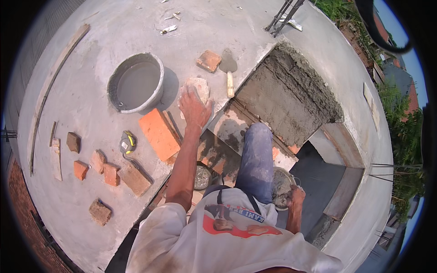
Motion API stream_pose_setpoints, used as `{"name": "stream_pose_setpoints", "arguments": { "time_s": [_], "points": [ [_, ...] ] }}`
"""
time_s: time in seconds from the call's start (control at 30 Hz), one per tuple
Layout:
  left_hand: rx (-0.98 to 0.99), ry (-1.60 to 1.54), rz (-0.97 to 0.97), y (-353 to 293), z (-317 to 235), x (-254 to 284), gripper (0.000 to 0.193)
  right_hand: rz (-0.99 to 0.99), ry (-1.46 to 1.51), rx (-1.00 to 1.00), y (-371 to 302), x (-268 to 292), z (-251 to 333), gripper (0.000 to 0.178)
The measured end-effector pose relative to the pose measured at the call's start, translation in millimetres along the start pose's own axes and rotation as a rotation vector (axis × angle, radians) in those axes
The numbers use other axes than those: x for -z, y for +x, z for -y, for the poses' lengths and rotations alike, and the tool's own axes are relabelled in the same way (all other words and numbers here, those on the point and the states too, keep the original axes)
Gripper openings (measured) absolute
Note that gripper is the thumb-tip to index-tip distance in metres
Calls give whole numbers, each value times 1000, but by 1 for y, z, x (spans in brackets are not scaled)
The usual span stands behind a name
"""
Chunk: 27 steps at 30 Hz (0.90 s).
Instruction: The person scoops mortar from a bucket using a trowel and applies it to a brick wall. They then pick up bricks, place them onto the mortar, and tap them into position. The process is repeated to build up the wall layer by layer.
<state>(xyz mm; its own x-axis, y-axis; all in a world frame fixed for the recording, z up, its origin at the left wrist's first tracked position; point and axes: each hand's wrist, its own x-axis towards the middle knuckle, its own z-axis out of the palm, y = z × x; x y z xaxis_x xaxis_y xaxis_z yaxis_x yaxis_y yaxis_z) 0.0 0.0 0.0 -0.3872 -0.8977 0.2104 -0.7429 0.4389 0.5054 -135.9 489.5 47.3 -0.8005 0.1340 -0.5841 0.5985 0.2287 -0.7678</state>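
Note:
My left hand (195, 108) is pressed down on the concrete slab over a pale, dusty slab-like piece (201, 85), its fingers spread. Just beyond lie a broken brick (209, 61) and a trowel (229, 68) with a light handle. At lower right my right hand (296, 196) is closed on the rim or handle of a bucket (282, 182) that has mortar in it; which of the two is hard to see. Between my arms my knee (255, 150) stands over the step. To the left of my left hand sits a large grey tub (157, 93) of grey liquid.
Orange bricks (159, 134) lie by my left forearm, with a tape measure (128, 142) and several brick pieces (111, 174) farther left. A wet mortar bed (287, 98) fills the recess ahead. The dark opening (314, 182) drops at right. Rebar (284, 18) sticks up at the back.

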Motion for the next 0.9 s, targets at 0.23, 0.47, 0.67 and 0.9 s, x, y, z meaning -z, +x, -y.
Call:
{"name": "stream_pose_setpoints", "arguments": {
  "time_s": [0.23,0.47,0.67,0.9],
  "points": [
    [180,234,78,34,-33,-16,96,227,-152,409,24,-130,195,13],
    [226,287,117,32,-26,-17,95,491,-95,714,33,-268,367,26],
    [210,240,65,31,-22,-22,93,677,-190,807,77,-413,437,11],
    [242,201,77,33,-27,-21,90,768,-395,1015,102,-538,457,21]
  ]
}}
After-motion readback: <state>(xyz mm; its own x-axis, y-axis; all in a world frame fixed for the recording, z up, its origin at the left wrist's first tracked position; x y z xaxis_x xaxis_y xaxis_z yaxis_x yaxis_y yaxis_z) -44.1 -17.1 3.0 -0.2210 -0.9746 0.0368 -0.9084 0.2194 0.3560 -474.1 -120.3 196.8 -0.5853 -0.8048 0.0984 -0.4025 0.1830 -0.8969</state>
